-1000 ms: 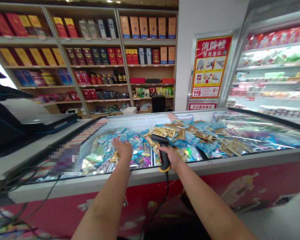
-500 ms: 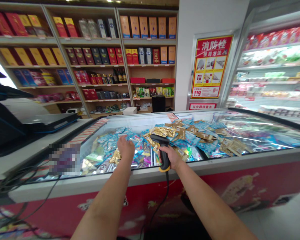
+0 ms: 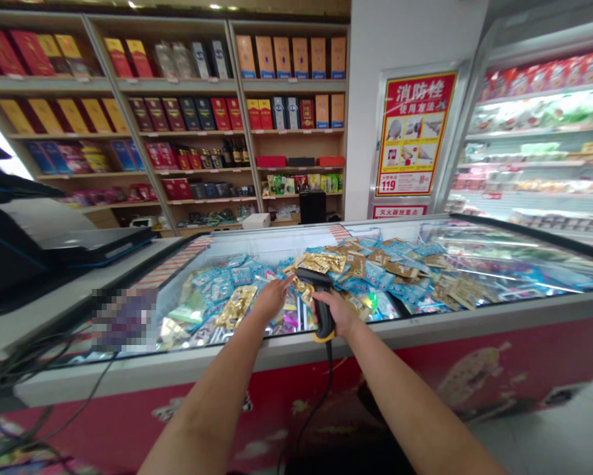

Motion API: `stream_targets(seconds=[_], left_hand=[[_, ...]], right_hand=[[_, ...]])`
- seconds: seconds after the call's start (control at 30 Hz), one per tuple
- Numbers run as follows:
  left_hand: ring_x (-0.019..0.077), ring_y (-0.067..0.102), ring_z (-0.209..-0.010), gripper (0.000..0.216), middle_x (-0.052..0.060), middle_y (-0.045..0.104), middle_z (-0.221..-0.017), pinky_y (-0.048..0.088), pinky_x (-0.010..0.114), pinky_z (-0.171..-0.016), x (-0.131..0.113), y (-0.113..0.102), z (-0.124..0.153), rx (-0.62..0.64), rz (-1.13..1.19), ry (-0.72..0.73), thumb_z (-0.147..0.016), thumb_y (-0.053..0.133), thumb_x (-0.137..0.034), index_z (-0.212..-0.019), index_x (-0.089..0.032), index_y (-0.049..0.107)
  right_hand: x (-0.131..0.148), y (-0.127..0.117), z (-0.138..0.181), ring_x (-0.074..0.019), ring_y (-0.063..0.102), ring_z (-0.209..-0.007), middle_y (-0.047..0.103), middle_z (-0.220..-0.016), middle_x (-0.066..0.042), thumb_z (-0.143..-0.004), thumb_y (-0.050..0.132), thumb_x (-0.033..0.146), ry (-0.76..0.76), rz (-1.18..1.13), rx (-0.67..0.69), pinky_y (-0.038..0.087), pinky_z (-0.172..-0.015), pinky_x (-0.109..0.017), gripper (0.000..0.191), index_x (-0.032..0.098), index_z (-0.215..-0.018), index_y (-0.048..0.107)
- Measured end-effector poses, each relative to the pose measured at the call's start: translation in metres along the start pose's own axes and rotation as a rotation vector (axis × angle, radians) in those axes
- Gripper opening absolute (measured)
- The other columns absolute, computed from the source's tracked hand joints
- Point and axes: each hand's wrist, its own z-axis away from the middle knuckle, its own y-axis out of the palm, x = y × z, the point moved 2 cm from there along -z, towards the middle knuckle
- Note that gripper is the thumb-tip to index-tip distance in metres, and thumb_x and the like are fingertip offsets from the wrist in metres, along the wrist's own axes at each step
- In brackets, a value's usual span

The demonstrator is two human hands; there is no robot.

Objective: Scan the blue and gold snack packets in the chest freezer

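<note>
My right hand (image 3: pixel 342 313) is closed round the grip of a black and yellow barcode scanner (image 3: pixel 322 311), its head facing forward-left over the freezer. My left hand (image 3: pixel 270 300) reaches in from the left, fingers stretched toward a gold packet (image 3: pixel 303 289) beside the scanner head. Whether the fingertips touch that packet is hard to make out. Behind the scanner lies a heap of gold packets (image 3: pixel 324 262). To the left of my left hand, more gold packets (image 3: pixel 237 307) rest in a small pile. Blue packets (image 3: pixel 220 285) are spread around them on the glass.
The packets lie on a chest freezer (image 3: pixel 390 330) with a glass top. A cable (image 3: pixel 328 376) hangs from the scanner. On the left stand a counter scale (image 3: pixel 103 244) and tangled cables (image 3: pixel 26 353). Shelves of boxes (image 3: pixel 187 132) line the back, and a refrigerated display (image 3: pixel 538 145) stands right.
My left hand has moved right, from above the left-hand gold pile toward the scanner head, uncovering that pile. My right hand keeps the scanner in nearly the same place.
</note>
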Motion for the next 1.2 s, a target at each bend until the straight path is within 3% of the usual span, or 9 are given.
stream_targets(seconds=[0.13,0.3,0.53,0.63,0.8,0.87,0.97,1.07,1.2], left_hand=[[0.0191,0.055,-0.126,0.051,0.008,0.061,-0.136,0.04,0.033,-0.109,0.003,0.007,-0.002,0.025,0.026,0.022,-0.094,0.037,-0.015,-0.143,-0.02,0.05],[0.0236,0.043,-0.139,0.052,0.009,0.051,-0.148,0.037,0.041,-0.112,0.005,0.014,-0.006,0.09,-0.033,-0.076,-0.095,0.038,-0.018,-0.146,-0.024,0.046],[0.0215,0.054,-0.129,0.056,0.01,0.056,-0.142,0.04,0.034,-0.107,0.001,0.002,-0.007,0.126,0.105,-0.184,-0.093,0.041,-0.012,-0.148,-0.021,0.044],[0.0214,0.062,-0.119,0.052,0.008,0.064,-0.134,0.045,0.031,-0.101,0.002,-0.004,-0.003,0.082,0.233,-0.281,-0.095,0.043,-0.017,-0.146,-0.024,0.047],[0.0251,0.064,-0.117,0.043,0.009,0.071,-0.12,0.048,0.031,-0.094,0.01,-0.013,0.006,-0.143,0.382,-0.49,-0.096,0.048,-0.04,-0.131,-0.021,0.064],[0.0249,0.064,-0.116,0.043,0.009,0.073,-0.116,0.049,0.03,-0.093,0.009,-0.013,0.007,-0.161,0.408,-0.493,-0.095,0.05,-0.042,-0.128,-0.021,0.066],[0.0238,0.066,-0.112,0.043,0.007,0.074,-0.114,0.049,0.03,-0.092,0.004,-0.009,0.005,-0.101,0.391,-0.401,-0.095,0.051,-0.041,-0.133,-0.026,0.063],[0.024,0.067,-0.109,0.04,0.008,0.074,-0.113,0.049,0.031,-0.092,-0.001,-0.008,0.002,-0.059,0.364,-0.35,-0.097,0.046,-0.04,-0.125,-0.024,0.069],[0.0243,0.068,-0.108,0.038,0.008,0.074,-0.112,0.049,0.032,-0.093,0.003,-0.012,0.005,-0.172,0.424,-0.495,-0.095,0.051,-0.039,-0.12,-0.019,0.071]], right_hand=[[0.0,0.0,-0.001,-0.0129,0.051,-0.037,0.058,-0.05,0.003,-0.065,0.072,0.042,0.001,0.004,0.005,0.037,-0.037,-0.024,0.029,0.018,-0.074,0.058],[-0.002,0.0,-0.002,-0.0128,0.052,-0.038,0.059,-0.052,0.003,-0.065,0.073,0.042,0.002,-0.01,0.008,0.037,-0.038,-0.024,0.03,0.018,-0.074,0.058],[-0.003,-0.002,-0.002,-0.0134,0.053,-0.039,0.058,-0.053,0.003,-0.064,0.073,0.043,0.011,0.009,0.005,0.038,-0.036,-0.024,0.03,0.018,-0.072,0.058],[-0.002,-0.001,-0.001,-0.0128,0.053,-0.039,0.058,-0.052,0.002,-0.065,0.071,0.045,0.003,0.024,0.023,0.037,-0.036,-0.024,0.031,0.017,-0.068,0.058],[0.001,0.002,0.0,-0.0122,0.052,-0.038,0.057,-0.051,0.003,-0.063,0.072,0.045,0.0,0.024,0.013,0.038,-0.037,-0.024,0.032,0.018,-0.07,0.058],[0.002,0.003,0.001,-0.0122,0.051,-0.037,0.057,-0.05,0.004,-0.062,0.073,0.045,0.001,0.021,0.005,0.037,-0.037,-0.024,0.032,0.018,-0.072,0.057],[0.002,0.003,0.001,-0.0123,0.051,-0.037,0.058,-0.051,0.003,-0.063,0.073,0.044,0.001,0.017,0.008,0.036,-0.036,-0.024,0.032,0.019,-0.073,0.057],[0.001,0.002,0.0,-0.0122,0.051,-0.037,0.059,-0.053,0.003,-0.064,0.073,0.045,-0.009,0.01,0.014,0.036,-0.037,-0.024,0.032,0.019,-0.074,0.057],[-0.001,0.001,-0.001,-0.0124,0.052,-0.038,0.059,-0.053,0.003,-0.064,0.074,0.045,-0.003,0.012,0.015,0.037,-0.037,-0.024,0.033,0.018,-0.073,0.057]])
